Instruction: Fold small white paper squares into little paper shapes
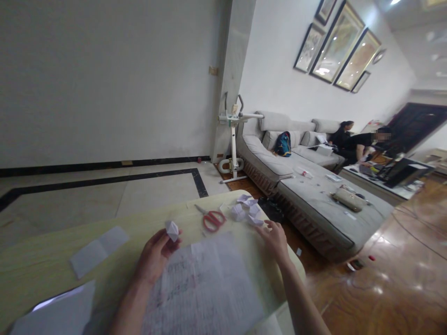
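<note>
My left hand (pixel 161 247) is closed on a small folded paper piece (pixel 172 230), white and pointed, held above the table. My right hand (pixel 274 236) is at the table's right edge with its fingers apart, its tips at or very near the closest folded paper in a small pile of white folded papers (pixel 238 212); I cannot tell if they touch. Red-handled scissors (pixel 213 220) lie between my hands, blades toward the far left. A large sheet of paper (pixel 213 284) with faint marks spreads below them, partly under my left forearm.
On the left of the pale table (pixel 139 223) lie a creased paper sheet (pixel 99 251) and more paper (pixel 59 309) over a dark-edged object. Beyond are a grey sofa (pixel 303 186), a white exercise machine (pixel 233 139) and two people (pixel 359 142) by a low table.
</note>
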A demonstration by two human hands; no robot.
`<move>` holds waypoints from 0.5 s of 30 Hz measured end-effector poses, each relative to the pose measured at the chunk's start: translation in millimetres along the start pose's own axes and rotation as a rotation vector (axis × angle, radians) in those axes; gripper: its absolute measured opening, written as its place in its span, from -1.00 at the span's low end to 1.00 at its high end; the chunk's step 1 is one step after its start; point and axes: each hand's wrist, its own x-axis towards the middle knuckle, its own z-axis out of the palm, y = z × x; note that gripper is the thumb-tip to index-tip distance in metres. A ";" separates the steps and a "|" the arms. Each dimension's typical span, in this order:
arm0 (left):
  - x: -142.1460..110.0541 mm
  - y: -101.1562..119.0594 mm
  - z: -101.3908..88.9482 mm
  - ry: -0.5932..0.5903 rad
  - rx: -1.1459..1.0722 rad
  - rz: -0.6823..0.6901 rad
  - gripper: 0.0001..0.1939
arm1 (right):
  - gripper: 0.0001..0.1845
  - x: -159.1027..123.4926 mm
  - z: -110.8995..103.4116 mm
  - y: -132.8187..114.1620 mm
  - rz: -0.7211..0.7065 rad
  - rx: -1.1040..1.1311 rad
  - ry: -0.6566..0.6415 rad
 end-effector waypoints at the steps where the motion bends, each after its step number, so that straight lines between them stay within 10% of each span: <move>1: 0.0 -0.7 -1.2 -0.002 -0.008 0.006 -0.68 | -0.46 -0.9 2.8 -1.7 -0.009 -0.064 -0.017; 15: 3.3 -10.3 -11.0 -0.199 -0.069 -0.078 -0.70 | -0.55 -1.3 15.4 -19.3 -0.038 0.190 -0.060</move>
